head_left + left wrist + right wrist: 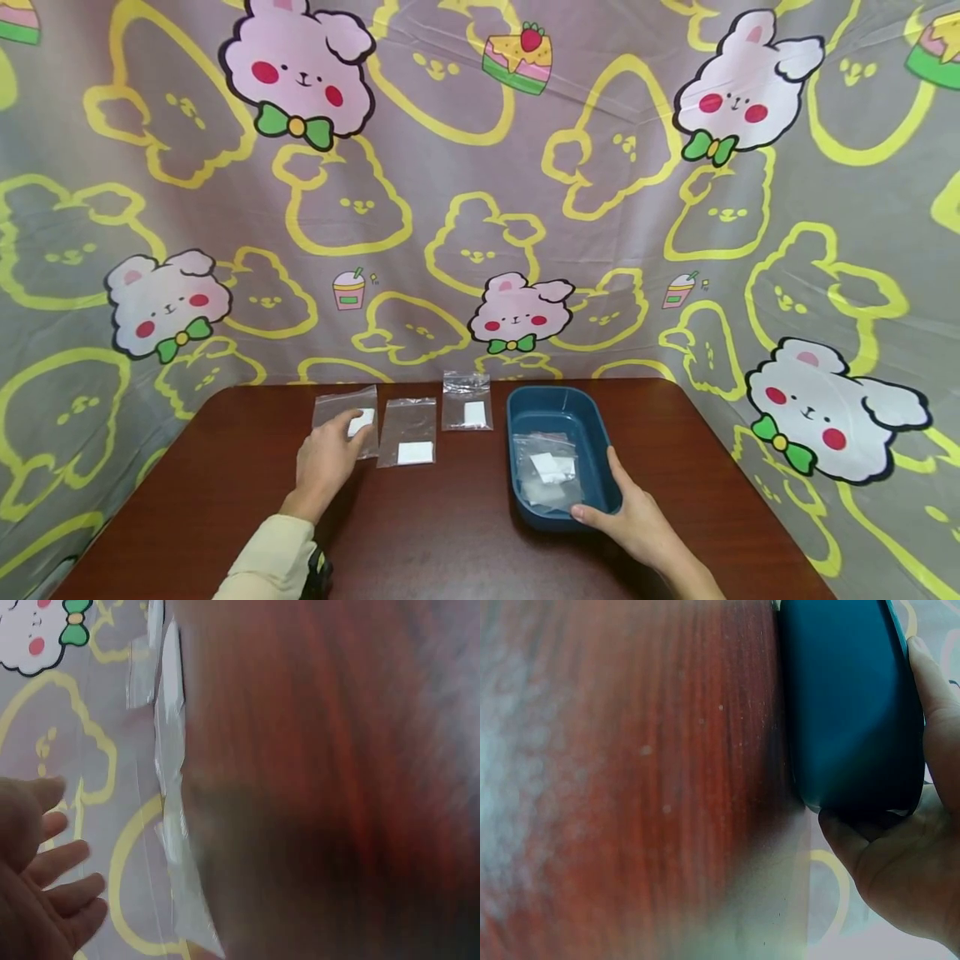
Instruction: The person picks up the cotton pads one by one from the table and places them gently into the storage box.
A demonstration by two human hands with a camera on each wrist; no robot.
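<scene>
I read the wooden counter [457,529] as a dial, with twelve o'clock away from me. My left hand [326,458] was out at ten o'clock, over the leftmost bag [339,401]; its fingers [64,861] were loosely bent, a little parted, and had hold of nothing, the thumb and forefinger apart near that bag's white piece [362,422]. I could not tell whether they touched the plastic. The middle bag [407,427] lay just beside it at eleven o'clock and the farthest bag [466,398] at twelve, both clear, each with a white piece inside. At two o'clock stood the blue tray [561,414], with more bags [551,483] and white pieces lying toward its near end. My right hand [647,527] gripped the tray at its near right corner, thumb at the rim, fingers spread along the outer wall. A patterned cloth [420,200] hung behind the counter.
</scene>
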